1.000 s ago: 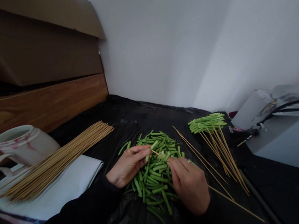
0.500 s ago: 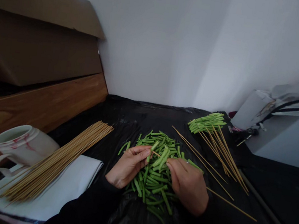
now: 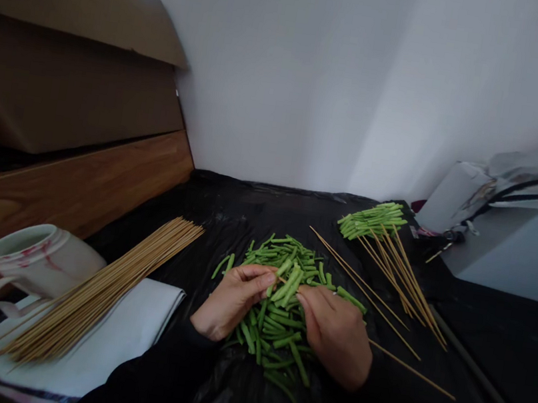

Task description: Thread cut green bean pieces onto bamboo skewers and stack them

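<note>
Between finger and thumb, my left hand (image 3: 235, 299) pinches a green bean piece (image 3: 281, 271) at the tip of a skewer. My right hand (image 3: 336, 333) is closed round that same skewer (image 3: 413, 370), whose rear end sticks out to the right past the hand. A few bean pieces (image 3: 291, 284) sit side by side across the skewer between my hands. Both hands are over a loose pile of cut green beans (image 3: 283, 321) on black plastic sheeting (image 3: 242, 208).
Left, a skewer bundle (image 3: 109, 285) lies on a white cloth (image 3: 152, 305) beside a tilted mug (image 3: 50, 260). Skewered beans (image 3: 372, 220) lie back right, with loose skewers (image 3: 362, 286) nearer. A cardboard box (image 3: 69, 84) stands left, a grey-white box (image 3: 519, 249) right.
The bean piece in my left hand has come closer to the others on the skewer. My right hand and the skewer's rear end have shifted slightly left.
</note>
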{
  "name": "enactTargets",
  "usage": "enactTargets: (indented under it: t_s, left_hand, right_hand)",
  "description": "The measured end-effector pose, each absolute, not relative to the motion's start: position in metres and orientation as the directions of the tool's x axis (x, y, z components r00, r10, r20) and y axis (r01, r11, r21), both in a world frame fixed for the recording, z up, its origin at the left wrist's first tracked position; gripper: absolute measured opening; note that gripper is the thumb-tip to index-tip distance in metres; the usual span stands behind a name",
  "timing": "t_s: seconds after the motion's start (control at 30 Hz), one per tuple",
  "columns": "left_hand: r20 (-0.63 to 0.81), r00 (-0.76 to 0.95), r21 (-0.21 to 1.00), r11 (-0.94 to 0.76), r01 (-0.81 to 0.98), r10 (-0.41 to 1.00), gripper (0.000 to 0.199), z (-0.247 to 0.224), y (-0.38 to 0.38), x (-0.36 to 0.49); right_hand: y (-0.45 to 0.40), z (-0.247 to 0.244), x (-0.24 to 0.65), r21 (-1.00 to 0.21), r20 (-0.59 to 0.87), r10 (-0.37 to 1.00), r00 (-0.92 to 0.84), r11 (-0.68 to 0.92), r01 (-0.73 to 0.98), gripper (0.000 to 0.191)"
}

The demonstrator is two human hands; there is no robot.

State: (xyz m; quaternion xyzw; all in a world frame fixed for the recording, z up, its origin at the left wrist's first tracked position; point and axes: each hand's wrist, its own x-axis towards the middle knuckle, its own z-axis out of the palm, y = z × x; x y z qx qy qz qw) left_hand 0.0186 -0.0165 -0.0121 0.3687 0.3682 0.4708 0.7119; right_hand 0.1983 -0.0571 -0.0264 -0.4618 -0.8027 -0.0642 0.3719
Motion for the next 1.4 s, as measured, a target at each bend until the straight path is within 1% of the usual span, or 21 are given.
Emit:
enactTargets:
  t_s: [0.2,0.27,0.37,0.43,0.53,0.63,0.7,0.77,0.83,0.9,0.93,1.0,1.1,1.17,1.23,1.3,1.4]
  left_hand:
    - [-0.151,0.276,0.919,0.238,-0.315,0.949,0.017,-0.011,-0.020,0.024]
    - [-0.144,0.269,0.932,0.222,-0.286,0.952,0.019,-0.010,-0.019,0.023]
    - [-0.091,0.236,0.959,0.149,-0.239,0.968,0.025,-0.008,-0.018,0.023]
    - [-0.046,0.220,0.984,0.082,-0.158,0.974,0.025,-0.010,-0.017,0.023]
    - [0.076,0.228,0.993,-0.095,0.073,0.971,0.014,-0.015,-0.016,0.023]
    - [0.253,0.272,0.902,-0.328,0.281,0.928,0.007,-0.021,-0.017,0.021]
    - [0.327,0.316,0.810,-0.437,0.391,0.891,0.005,-0.024,-0.017,0.020]
    - [0.361,0.359,0.711,-0.503,0.492,0.861,0.008,-0.026,-0.018,0.018]
    - [0.362,0.400,0.616,-0.539,0.575,0.842,0.011,-0.028,-0.018,0.018]
    - [0.353,0.428,0.557,-0.554,0.619,0.832,0.011,-0.029,-0.019,0.019]
    - [0.351,0.430,0.552,-0.555,0.623,0.832,0.009,-0.029,-0.019,0.020]
    - [0.360,0.417,0.594,-0.550,0.587,0.835,0.006,-0.027,-0.019,0.020]
    - [0.381,0.337,0.727,-0.505,0.466,0.861,0.003,-0.024,-0.019,0.020]
    - [0.362,0.257,0.818,-0.437,0.374,0.896,0.004,-0.021,-0.018,0.019]
    - [0.299,0.180,0.898,-0.340,0.281,0.937,0.009,-0.018,-0.016,0.018]
    - [0.208,0.132,0.957,-0.229,0.177,0.969,0.018,-0.016,-0.014,0.017]
    - [0.055,0.126,0.998,-0.053,-0.017,0.990,0.027,-0.014,-0.012,0.016]
  right_hand:
    - [-0.058,-0.026,0.195,-0.234,0.654,0.691,-0.307,0.571,0.787,0.023]
    - [-0.057,-0.024,0.197,-0.209,0.668,0.678,-0.308,0.568,0.796,0.023]
    - [-0.055,-0.019,0.203,-0.186,0.693,0.667,-0.273,0.531,0.827,0.024]
    - [-0.052,-0.016,0.210,-0.201,0.716,0.662,-0.221,0.499,0.843,0.023]
    - [-0.047,-0.014,0.217,-0.195,0.729,0.660,-0.182,0.456,0.869,0.023]
    - [-0.045,-0.016,0.219,-0.174,0.721,0.666,-0.191,0.440,0.881,0.024]
    - [-0.045,-0.016,0.218,-0.167,0.715,0.669,-0.203,0.445,0.880,0.025]
    - [-0.046,-0.016,0.216,-0.167,0.711,0.673,-0.205,0.445,0.880,0.026]
    - [-0.046,-0.015,0.215,-0.166,0.707,0.678,-0.203,0.438,0.883,0.026]
    - [-0.047,-0.015,0.214,-0.165,0.705,0.679,-0.204,0.437,0.884,0.026]
    - [-0.047,-0.015,0.214,-0.167,0.704,0.680,-0.205,0.439,0.883,0.026]
    - [-0.047,-0.015,0.215,-0.173,0.707,0.677,-0.205,0.446,0.878,0.026]
    - [-0.047,-0.015,0.216,-0.184,0.721,0.663,-0.200,0.462,0.868,0.024]
    - [-0.047,-0.015,0.216,-0.189,0.729,0.656,-0.197,0.470,0.862,0.024]
    - [-0.048,-0.016,0.216,-0.190,0.732,0.653,-0.195,0.471,0.861,0.023]
    - [-0.048,-0.016,0.215,-0.182,0.734,0.650,-0.199,0.471,0.863,0.023]
    - [-0.050,-0.017,0.214,-0.175,0.731,0.650,-0.210,0.476,0.862,0.023]
